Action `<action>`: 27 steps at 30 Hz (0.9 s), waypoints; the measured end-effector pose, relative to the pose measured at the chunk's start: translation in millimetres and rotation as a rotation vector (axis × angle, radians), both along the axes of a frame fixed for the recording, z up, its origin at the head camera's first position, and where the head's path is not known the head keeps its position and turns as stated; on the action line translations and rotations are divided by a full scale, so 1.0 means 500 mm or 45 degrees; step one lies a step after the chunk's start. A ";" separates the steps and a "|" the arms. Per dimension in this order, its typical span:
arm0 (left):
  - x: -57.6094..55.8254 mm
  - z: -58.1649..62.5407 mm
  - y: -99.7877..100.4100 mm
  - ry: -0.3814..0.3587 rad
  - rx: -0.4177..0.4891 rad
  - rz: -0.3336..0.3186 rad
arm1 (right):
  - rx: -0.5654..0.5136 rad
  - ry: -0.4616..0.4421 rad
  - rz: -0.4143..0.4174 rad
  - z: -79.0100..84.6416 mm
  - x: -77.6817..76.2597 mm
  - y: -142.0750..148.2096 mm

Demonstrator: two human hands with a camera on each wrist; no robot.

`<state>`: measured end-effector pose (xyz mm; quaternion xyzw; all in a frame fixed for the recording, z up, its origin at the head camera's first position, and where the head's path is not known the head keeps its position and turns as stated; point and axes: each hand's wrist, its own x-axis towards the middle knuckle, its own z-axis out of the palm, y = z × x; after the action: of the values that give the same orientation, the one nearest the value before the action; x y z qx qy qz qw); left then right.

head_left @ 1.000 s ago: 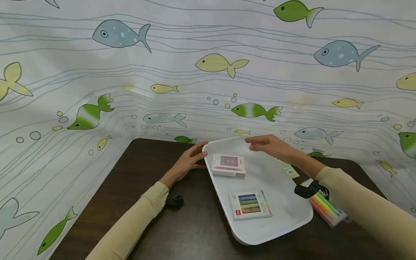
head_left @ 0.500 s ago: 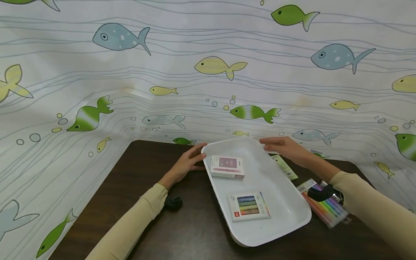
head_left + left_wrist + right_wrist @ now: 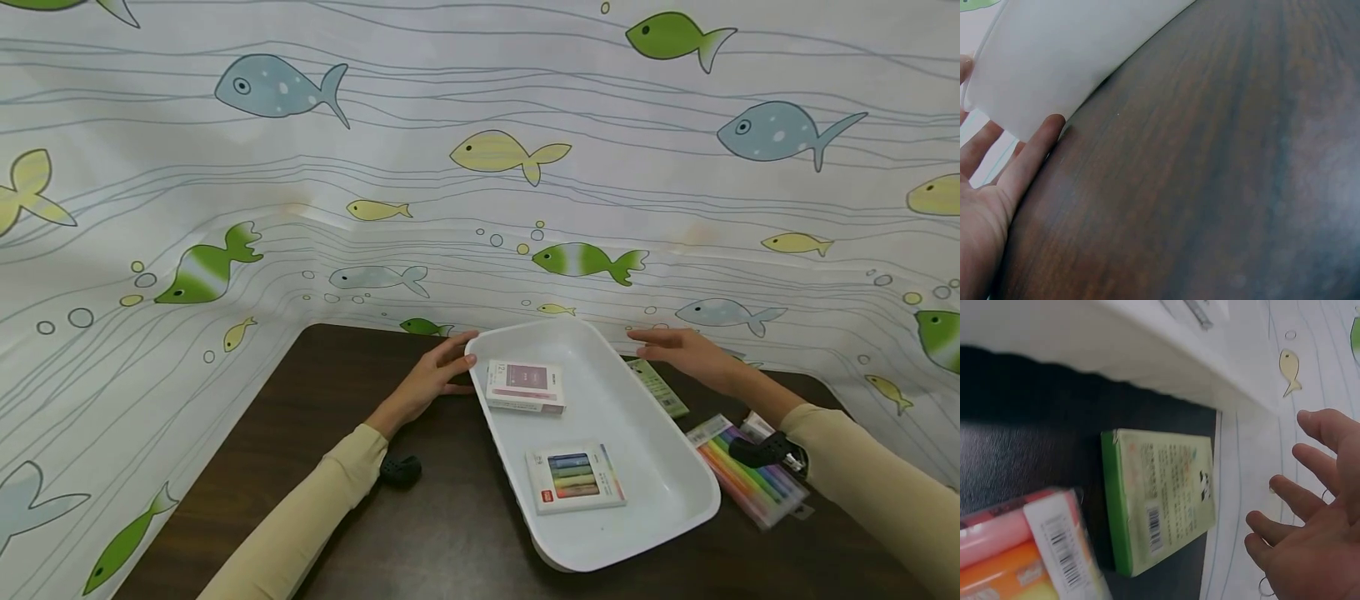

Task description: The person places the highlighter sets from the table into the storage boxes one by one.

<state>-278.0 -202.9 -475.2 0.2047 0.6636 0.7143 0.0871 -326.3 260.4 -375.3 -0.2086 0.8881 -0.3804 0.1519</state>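
Observation:
A white plastic tray (image 3: 637,442) stands at an angle on the dark table. Inside it lie a white and mauve box (image 3: 526,385) and a white box with a window showing coloured sticks (image 3: 576,477). My left hand (image 3: 429,373) holds the tray's far left corner, thumb at the rim and fingers along the outer wall; the left wrist view shows a finger against that wall. My right hand (image 3: 686,354) hovers apart from the tray, right of its far end, fingers extended and holding nothing, as the right wrist view (image 3: 1310,500) confirms.
A pale green box (image 3: 660,387) lies just right of the tray. Nearer me is a clear pack of rainbow-coloured pens (image 3: 746,471), with a white item (image 3: 757,427) partly hidden by my right wrist. A fish-patterned sheet (image 3: 420,175) hangs behind the table.
My right hand has moved right, from over the tray's far end to beyond its right rim, uncovering more of the green box and pen pack. The left hand stays at the corner.

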 end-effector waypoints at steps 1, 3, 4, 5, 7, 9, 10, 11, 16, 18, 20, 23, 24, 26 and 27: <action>-0.001 -0.001 0.000 0.000 0.000 0.001 | -0.011 -0.009 -0.004 -0.003 -0.002 0.004; 0.000 -0.001 0.001 -0.003 0.003 0.003 | -0.023 -0.011 -0.012 -0.010 -0.004 0.010; 0.000 -0.001 0.001 -0.005 0.004 0.003 | -0.023 -0.006 -0.017 -0.013 -0.005 0.013; 0.000 -0.002 0.001 -0.007 0.004 0.003 | -0.027 -0.004 -0.015 -0.016 -0.006 0.015; 0.001 -0.003 0.001 -0.009 0.004 -0.003 | -0.018 0.005 -0.012 -0.023 -0.006 0.018; 0.002 -0.005 0.001 -0.011 0.003 -0.004 | 0.002 0.022 -0.006 -0.030 -0.007 0.020; 0.002 -0.005 0.001 -0.010 0.003 -0.005 | 0.019 0.035 0.000 -0.035 -0.008 0.021; 0.003 -0.006 0.002 -0.008 0.002 -0.005 | 0.038 0.047 0.008 -0.039 -0.009 0.023; 0.003 -0.005 0.003 -0.008 0.004 -0.005 | 0.160 0.114 0.064 -0.063 -0.019 0.032; 0.002 -0.003 0.003 -0.009 0.007 -0.005 | 0.188 0.115 0.092 -0.070 -0.022 0.035; 0.001 -0.001 0.003 -0.009 0.010 -0.001 | 0.198 0.098 0.107 -0.074 -0.023 0.035; 0.001 0.001 0.002 -0.003 0.006 0.001 | 0.198 0.074 0.119 -0.081 -0.023 0.034; 0.001 0.001 0.002 -0.002 0.004 0.001 | 0.188 0.059 0.121 -0.082 -0.023 0.033; 0.001 0.002 0.000 -0.001 -0.003 0.001 | 0.190 0.044 0.127 -0.084 -0.021 0.032; 0.002 0.001 0.000 -0.002 -0.003 0.001 | 0.185 0.034 0.141 -0.085 -0.020 0.032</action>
<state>-277.2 -203.1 -474.5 0.2038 0.6645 0.7136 0.0875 -336.3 276.1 -417.8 -0.2509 0.9024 -0.3033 0.1755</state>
